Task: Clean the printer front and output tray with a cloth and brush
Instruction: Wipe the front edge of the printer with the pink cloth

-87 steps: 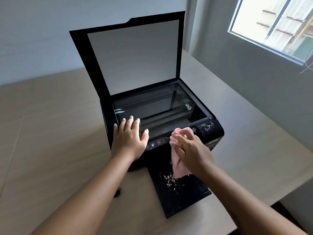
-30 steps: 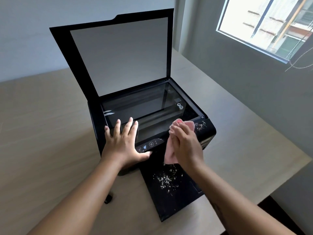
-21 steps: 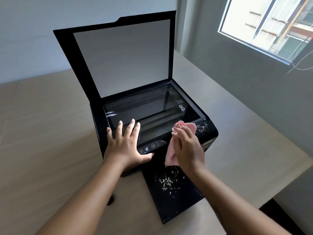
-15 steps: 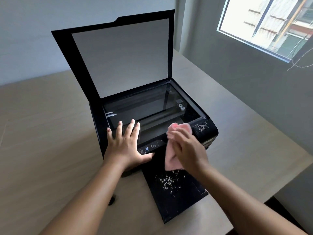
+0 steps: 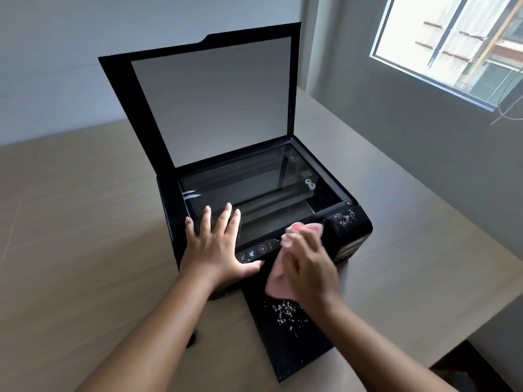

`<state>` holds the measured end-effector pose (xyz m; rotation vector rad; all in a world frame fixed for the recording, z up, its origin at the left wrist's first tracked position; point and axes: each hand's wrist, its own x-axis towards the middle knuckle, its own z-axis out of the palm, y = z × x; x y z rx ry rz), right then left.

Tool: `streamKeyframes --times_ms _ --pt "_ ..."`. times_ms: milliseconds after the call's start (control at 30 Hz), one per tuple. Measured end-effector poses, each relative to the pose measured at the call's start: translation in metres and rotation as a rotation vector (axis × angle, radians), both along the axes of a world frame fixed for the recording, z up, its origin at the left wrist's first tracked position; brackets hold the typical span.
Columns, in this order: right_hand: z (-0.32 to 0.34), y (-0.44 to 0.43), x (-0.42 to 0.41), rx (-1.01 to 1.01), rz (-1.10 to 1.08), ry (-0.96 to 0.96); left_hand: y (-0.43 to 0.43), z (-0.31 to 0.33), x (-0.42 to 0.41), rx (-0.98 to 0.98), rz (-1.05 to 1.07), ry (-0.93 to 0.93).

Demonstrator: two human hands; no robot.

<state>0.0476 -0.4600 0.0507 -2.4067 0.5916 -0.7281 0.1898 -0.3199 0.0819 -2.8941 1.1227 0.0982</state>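
A black printer [image 5: 353, 239] stands on the table with its scanner lid [image 5: 209, 103] raised. My left hand [image 5: 218, 247] lies flat with spread fingers on the front left of the scanner glass and control panel. My right hand [image 5: 308, 267] presses a pink cloth [image 5: 276, 281] against the printer's front edge, just right of the buttons; the hand is blurred. White crumbs lie on the printer's front right corner [image 5: 343, 217] and on the black output tray [image 5: 285, 312], which sticks out toward me.
The wooden table [image 5: 85, 222] ends close on the right at an edge [image 5: 452, 335]. A small dark object [image 5: 192, 339] shows under my left forearm. A window [image 5: 452, 43] is in the right wall.
My right hand with the cloth has slid left along the printer's front edge, away from the crumb patch on the corner. My left hand has stayed in place.
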Motion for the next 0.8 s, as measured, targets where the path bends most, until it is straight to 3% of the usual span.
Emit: streamKeyframes --times_ms 100,233,367,500,600,733,800 --pt "0.001 -0.02 -0.012 -0.124 0.174 0.076 0.0 0.0 -0.001 -0.001 -0.001 0.004" --pt "0.002 -0.038 -0.01 -0.008 -0.178 0.059 0.0 0.002 -0.002 -0.011 -0.003 0.022" --pt "-0.004 -0.023 -0.014 -0.198 0.139 0.12 0.0 0.002 -0.002 0.0 -0.001 0.008" --pt "0.0 -0.03 -0.012 -0.024 -0.15 0.063 0.0 0.003 -0.003 -0.006 -0.003 0.018" --pt "0.001 -0.022 -0.015 -0.165 0.087 0.128 0.0 0.003 -0.003 -0.007 -0.001 0.012" --pt "0.006 -0.038 -0.017 -0.092 -0.093 0.097 -0.001 0.003 -0.003 -0.01 -0.002 0.02" --pt "0.006 -0.03 -0.016 -0.198 0.046 0.118 -0.001 0.003 -0.003 -0.012 -0.001 0.017"
